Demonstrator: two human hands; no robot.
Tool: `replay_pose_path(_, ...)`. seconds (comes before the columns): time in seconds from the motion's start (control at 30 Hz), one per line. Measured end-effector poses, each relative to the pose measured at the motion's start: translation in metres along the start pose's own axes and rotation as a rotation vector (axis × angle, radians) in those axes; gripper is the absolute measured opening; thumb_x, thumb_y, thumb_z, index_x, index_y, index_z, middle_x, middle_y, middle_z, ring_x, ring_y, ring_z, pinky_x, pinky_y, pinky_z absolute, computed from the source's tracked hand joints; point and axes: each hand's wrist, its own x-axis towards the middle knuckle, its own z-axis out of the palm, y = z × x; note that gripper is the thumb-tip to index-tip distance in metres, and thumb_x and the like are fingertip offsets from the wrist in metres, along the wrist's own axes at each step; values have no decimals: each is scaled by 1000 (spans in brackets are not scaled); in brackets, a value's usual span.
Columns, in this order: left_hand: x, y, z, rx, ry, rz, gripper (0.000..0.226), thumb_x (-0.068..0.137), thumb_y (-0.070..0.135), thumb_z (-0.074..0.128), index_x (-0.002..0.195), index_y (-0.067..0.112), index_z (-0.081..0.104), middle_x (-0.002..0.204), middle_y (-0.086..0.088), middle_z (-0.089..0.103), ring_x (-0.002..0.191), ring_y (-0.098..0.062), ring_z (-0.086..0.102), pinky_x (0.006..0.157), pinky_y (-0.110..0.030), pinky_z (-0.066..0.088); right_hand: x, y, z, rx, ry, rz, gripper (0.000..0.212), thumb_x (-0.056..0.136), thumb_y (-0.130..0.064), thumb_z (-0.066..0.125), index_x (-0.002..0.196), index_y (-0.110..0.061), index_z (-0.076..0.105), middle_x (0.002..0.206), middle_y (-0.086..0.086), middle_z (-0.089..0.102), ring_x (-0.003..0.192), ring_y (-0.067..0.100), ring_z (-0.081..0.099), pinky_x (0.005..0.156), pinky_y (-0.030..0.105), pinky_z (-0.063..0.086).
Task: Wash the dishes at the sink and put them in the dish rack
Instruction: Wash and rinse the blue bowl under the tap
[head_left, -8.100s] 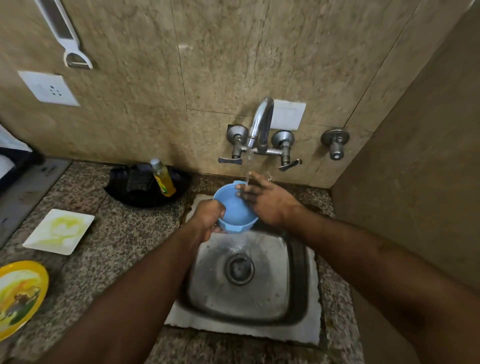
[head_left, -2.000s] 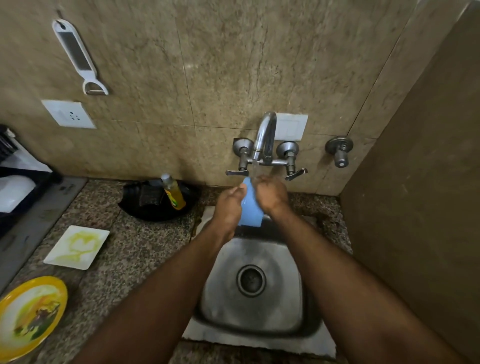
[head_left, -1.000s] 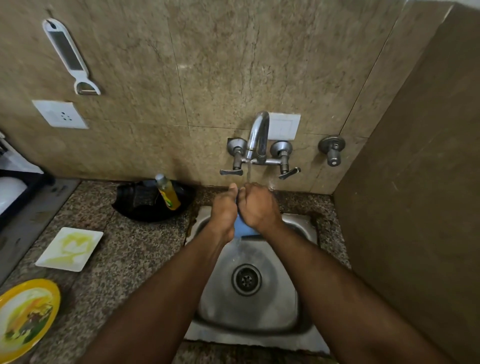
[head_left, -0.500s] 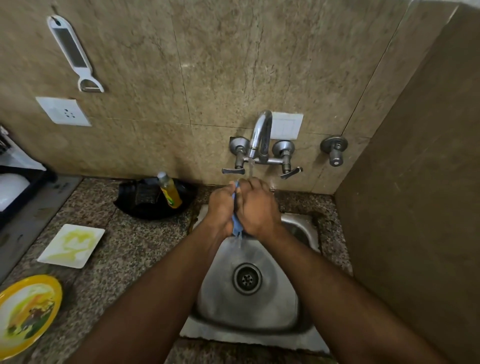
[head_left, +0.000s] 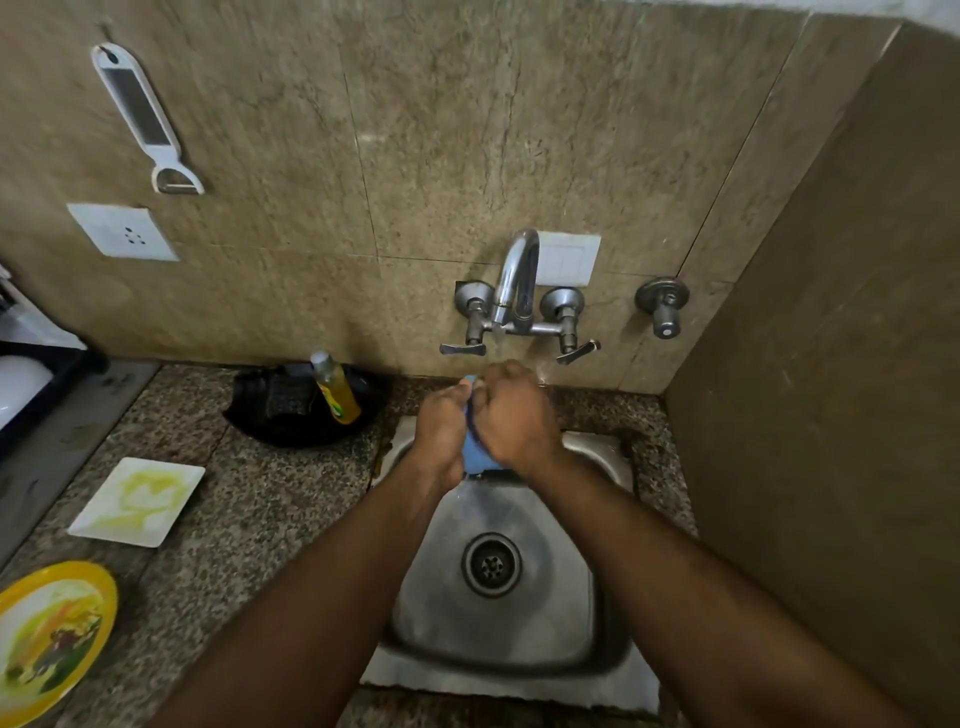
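Note:
Both hands meet under the tap (head_left: 514, 280), above the back of the steel sink (head_left: 608, 613). Between them is a blue bowl (head_left: 475, 457), turned on edge so only a thin blue strip shows. My left hand (head_left: 441, 431) grips its left side and my right hand (head_left: 517, 415) closes over its right side. A thin stream of water falls from the spout onto the hands. Most of the bowl is hidden by the fingers.
On the granite counter left of the sink lie a soiled white square plate (head_left: 137, 501) and a soiled yellow plate (head_left: 49, 634). A yellow soap bottle (head_left: 335, 387) leans in a black dish (head_left: 291, 421). The dish rack's edge (head_left: 31, 374) shows far left. A wall stands close on the right.
Over the last seconds the bowl has turned from open-side-up to on edge between the hands. The hands have closed tighter round it and stay under the tap.

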Motion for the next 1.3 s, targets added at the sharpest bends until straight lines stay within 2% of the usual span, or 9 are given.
replay_pose_path(0.13,-1,6,6,-36,-24,-70,34,108,27,48,96,11,75,89,-10,78,79,-21,74,65,-29,58,-7,5,3,-71,1,-117,56,96,-42,20,112,-10,63,110,11,66,104,27,59,89,40,51)
replay_pose_path(0.27,-5,3,2,65,-67,-24,39,101,42,57,105,10,79,105,-18,78,96,-36,74,90,-51,59,16,12,-6,116,-73,246,48,101,-37,36,98,-4,71,101,19,72,94,36,68,72,31,45)
replay_pose_path(0.4,-8,-7,-6,164,-147,84,24,104,28,58,106,15,77,95,-11,80,84,-29,74,78,-41,58,31,19,-21,146,-211,472,41,104,-33,46,106,-1,72,115,21,71,104,33,66,79,30,45)
replay_pose_path(0.53,-6,-8,-8,154,-78,92,21,103,24,57,103,14,75,96,-12,79,85,-30,75,82,-48,60,21,15,-12,276,-263,378,46,100,-52,43,112,-16,69,113,12,70,92,25,63,81,30,49)
replay_pose_path(0.67,1,7,-5,-82,-31,-7,28,102,21,60,115,0,72,111,-26,74,96,-41,73,87,-58,61,5,24,0,436,-223,169,67,89,-67,54,144,-28,50,137,4,55,118,22,59,103,41,50)
replay_pose_path(0.77,1,15,1,-191,-44,-66,27,103,19,58,115,-5,67,103,-24,74,84,-34,74,71,-46,64,-4,27,-2,439,-128,114,74,96,-60,50,157,-21,34,153,8,42,133,22,49,112,37,41)
replay_pose_path(0.87,2,18,8,-256,10,-123,22,105,16,55,103,-4,63,98,-22,71,77,-32,71,61,-42,58,-10,29,0,469,-99,155,85,89,-63,59,158,-23,31,154,6,42,133,21,49,110,38,44)
replay_pose_path(1.17,26,1,-13,-429,216,-263,36,107,20,41,114,-8,62,128,-33,63,106,-45,64,93,-61,54,-22,32,8,755,-73,370,94,60,-49,93,142,-28,50,136,-2,60,116,16,61,99,38,56)
replay_pose_path(1.3,17,-6,-20,-458,163,-309,43,106,22,37,126,-5,62,124,-33,64,102,-47,63,82,-58,52,-21,33,7,1006,-122,475,111,49,-38,96,147,-25,46,133,-4,62,117,15,63,100,41,56)
